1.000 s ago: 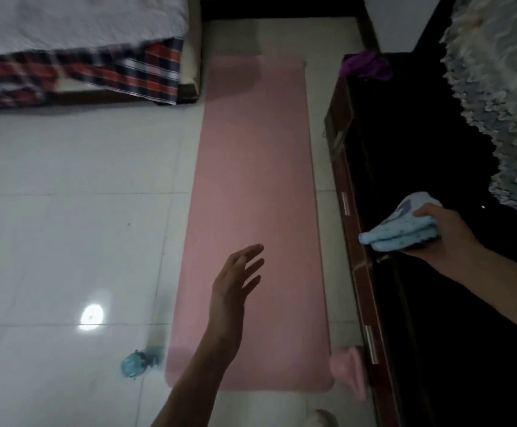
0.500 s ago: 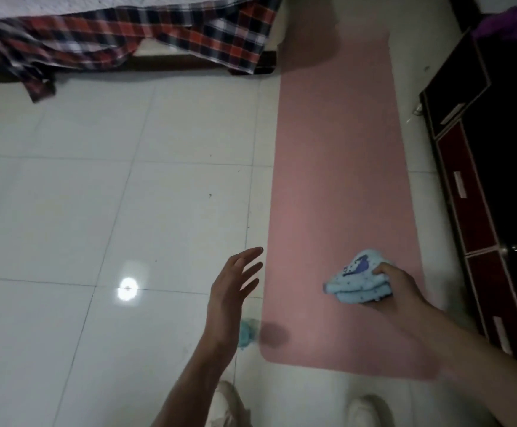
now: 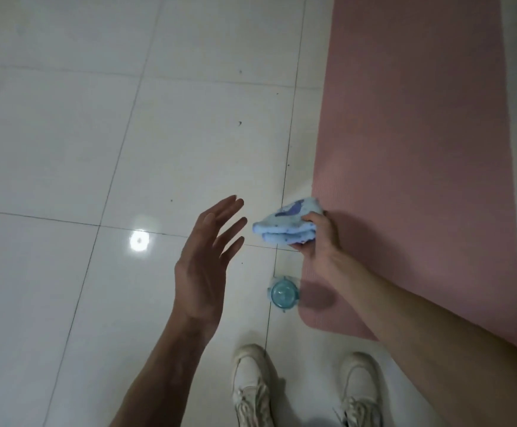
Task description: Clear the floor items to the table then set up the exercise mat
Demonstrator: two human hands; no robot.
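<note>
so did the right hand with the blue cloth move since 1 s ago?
Yes. The right hand, gripping the blue cloth, went from over the dark cabinet leftwards across the pink mat to its left edge, above the teal bottle.

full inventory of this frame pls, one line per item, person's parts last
exercise mat: 1, pink, unrolled flat on the floor, right side of view
folded cloth: 1, light blue with darker print, held in the right hand over the mat's left edge
small container: 1, teal, round, on the floor at the mat's near left corner
floor: white glossy tiles, lamp glare left of centre
shoes: 2, white, bottom centre
left hand: 1, open, empty, fingers spread
right hand: 1, gripping the cloth
</note>
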